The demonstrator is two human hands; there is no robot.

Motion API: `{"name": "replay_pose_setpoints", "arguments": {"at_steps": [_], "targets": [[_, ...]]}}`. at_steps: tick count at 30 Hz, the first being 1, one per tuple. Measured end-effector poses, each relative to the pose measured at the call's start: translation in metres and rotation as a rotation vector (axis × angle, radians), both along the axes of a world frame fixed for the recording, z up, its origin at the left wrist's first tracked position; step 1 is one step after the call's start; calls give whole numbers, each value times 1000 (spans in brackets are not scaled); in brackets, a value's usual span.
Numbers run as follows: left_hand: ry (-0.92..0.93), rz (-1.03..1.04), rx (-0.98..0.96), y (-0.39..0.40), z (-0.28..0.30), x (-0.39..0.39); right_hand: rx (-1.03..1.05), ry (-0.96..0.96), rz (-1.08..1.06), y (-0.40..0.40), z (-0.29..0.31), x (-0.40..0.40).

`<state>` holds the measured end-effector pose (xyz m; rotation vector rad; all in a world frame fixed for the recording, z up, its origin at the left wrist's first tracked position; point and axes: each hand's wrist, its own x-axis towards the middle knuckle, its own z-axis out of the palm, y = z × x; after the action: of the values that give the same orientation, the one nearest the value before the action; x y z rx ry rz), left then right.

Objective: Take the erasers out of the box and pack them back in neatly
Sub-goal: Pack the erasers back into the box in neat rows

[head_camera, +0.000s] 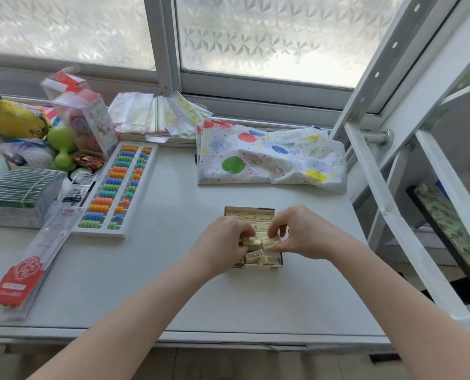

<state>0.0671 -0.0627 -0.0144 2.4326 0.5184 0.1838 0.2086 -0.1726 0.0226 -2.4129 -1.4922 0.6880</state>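
A small open cardboard box [266,267] stands on the white table in front of me. Several cream erasers fill it: neat rows at the far end [255,215], loose tilted ones [254,255] at the near end. My left hand [223,239] reaches into the box from the left and pinches an eraser [251,241]. From the right, my right hand [297,231] pinches another eraser [269,242]. Both hands hide the middle of the box.
A colourful abacus [116,187] lies to the left, with a red-and-white packet [25,267] near the front-left edge. A balloon-print bag [269,157] lies behind the box. Toys and boxes [77,116] crowd the back left. White shelving [409,160] stands at the right.
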Motion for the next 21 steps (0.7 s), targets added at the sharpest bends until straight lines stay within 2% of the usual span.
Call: {"name": "replay_pose_setpoints", "arguments": {"at_steps": [8, 13, 21], "targets": [[92, -35, 36, 6, 8, 3, -65, 12, 12, 4, 0, -4], [92, -36, 11, 7, 9, 3, -46, -66, 7, 4, -9, -12], [90, -42, 3, 10, 7, 3, 57, 105, -23, -4, -16, -1]]}}
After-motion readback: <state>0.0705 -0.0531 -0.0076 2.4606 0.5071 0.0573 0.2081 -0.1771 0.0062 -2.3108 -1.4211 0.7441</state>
